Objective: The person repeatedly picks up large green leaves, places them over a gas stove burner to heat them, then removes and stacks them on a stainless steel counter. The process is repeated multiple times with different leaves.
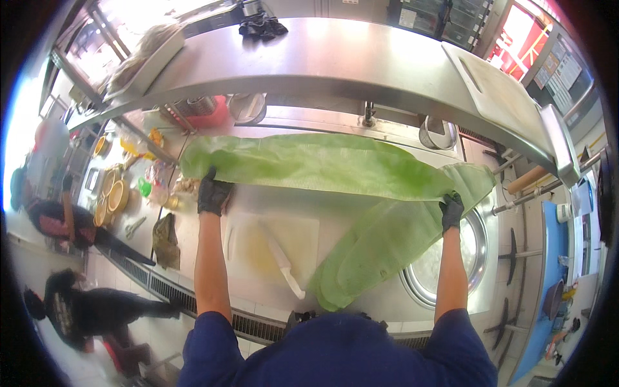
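Banana leaf (322,169), long, broad, pale green, thin & floppy, stretched out flat above steel counter (380,303), spanning almost its whole width. Second green leaf (380,248) draped under right end, hanging down toward near edge of counter. Prob. light, soft, limp between grips; likely tears easy along veins, maybe damp & slick. Best held at both ends near edge, as now, w/ support mid-span if sagging.

Curved stainless steel shelf (361,61) arching over back of counter; white plastic cutting board (500,93) lying on its right part, black crumpled gloves (261,27) at its far left-centre.

On counter: round steel basin (480,251) sunk in at right end, partly covered by leaf. White rectangular cutting board (271,242) at centre-left, white-handled knife (284,261) lying diagonal on it. Dark olive rag (166,240) off left end of counter. Steel pot (437,134) at back right.

Left hand (213,192), black glove, closed tight on left end of banana leaf, fingers curled over edge. Right hand (451,211), black glove, pinched shut on right end of same leaf, where second leaf overlaps; whether it grips both, can't tell.

Two other persons in dark clothes well off left of counter, on floor.
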`<state>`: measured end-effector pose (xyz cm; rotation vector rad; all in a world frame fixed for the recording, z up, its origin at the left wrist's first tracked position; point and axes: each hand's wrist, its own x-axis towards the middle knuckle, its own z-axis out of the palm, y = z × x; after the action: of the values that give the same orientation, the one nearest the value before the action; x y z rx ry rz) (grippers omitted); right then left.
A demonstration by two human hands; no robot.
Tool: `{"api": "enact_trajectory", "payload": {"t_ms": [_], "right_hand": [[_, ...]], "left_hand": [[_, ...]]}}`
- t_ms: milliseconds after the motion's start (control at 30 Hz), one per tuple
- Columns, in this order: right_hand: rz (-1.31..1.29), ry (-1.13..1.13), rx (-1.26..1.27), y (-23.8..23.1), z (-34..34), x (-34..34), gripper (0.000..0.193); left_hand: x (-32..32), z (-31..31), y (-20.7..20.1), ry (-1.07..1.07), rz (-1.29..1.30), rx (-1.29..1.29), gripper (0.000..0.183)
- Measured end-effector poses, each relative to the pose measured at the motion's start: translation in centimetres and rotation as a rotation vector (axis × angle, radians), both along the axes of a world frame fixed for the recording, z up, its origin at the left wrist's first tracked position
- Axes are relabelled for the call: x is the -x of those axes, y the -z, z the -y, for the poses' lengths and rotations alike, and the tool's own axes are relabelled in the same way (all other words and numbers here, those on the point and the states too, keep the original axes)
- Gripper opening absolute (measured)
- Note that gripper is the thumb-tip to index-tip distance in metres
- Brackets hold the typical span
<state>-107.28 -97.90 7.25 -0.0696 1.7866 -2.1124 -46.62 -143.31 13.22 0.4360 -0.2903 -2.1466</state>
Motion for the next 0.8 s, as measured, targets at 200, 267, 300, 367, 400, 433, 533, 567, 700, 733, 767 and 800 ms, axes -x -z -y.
{"api": "enact_trajectory", "payload": {"t_ms": [200, 267, 300, 367, 400, 433, 533, 567, 700, 733, 767, 800], "right_hand": [[0.050, 0.065, -0.170, 3.6, 5.0, 2.8, 0.040], [0.085, 0.094, -0.113, 5.1, 5.7, 4.2, 0.042], [0.128, 0.172, -0.106, 6.0, 6.1, 4.7, 0.043], [0.068, 0.081, -0.138, 7.4, 6.6, 6.2, 0.049], [0.067, 0.086, -0.187, 7.9, 6.5, 6.9, 0.052], [0.017, 0.059, -0.197, 8.7, 6.5, 7.5, 0.051], [-0.110, 0.061, -0.392, 10.7, 6.1, 8.9, 0.049], [-0.071, 0.054, -0.355, 11.3, 5.7, 9.0, 0.047], [-0.223, 0.161, -0.428, 11.6, 3.9, 7.9, 0.038], [-0.280, 0.265, -0.625, 10.8, 3.7, 7.6, 0.037], [-0.432, 0.294, -0.671, 9.8, 2.5, 6.5, 0.038], [-0.502, 0.330, -0.758, 8.8, 1.0, 5.0, 0.039]], "left_hand": [[3.9, 5.2, 5.8, -0.026, 0.125, -0.042, 0.045], [5.4, 6.2, 7.7, -0.006, 0.180, -0.130, 0.047], [6.3, 6.9, 8.4, 0.005, 0.202, -0.112, 0.047], [7.6, 7.3, 9.9, -0.001, 0.296, -0.195, 0.049], [7.8, 7.5, 10.5, 0.015, 0.242, -0.267, 0.050], [7.8, 7.5, 11.1, 0.056, 0.162, -0.369, 0.050], [7.0, 7.3, 12.8, 0.036, 0.102, -0.406, 0.052], [6.6, 7.5, 13.3, -0.007, 0.160, -0.364, 0.052], [4.4, 8.9, 14.1, -0.072, 0.223, -0.401, 0.051], [4.4, 9.1, 14.3, -0.271, 0.296, -0.518, 0.052], [3.7, 8.4, 14.2, -0.138, 0.701, -0.330, 0.050], [3.0, 6.9, 14.1, -0.213, 0.616, -0.327, 0.047]]}}
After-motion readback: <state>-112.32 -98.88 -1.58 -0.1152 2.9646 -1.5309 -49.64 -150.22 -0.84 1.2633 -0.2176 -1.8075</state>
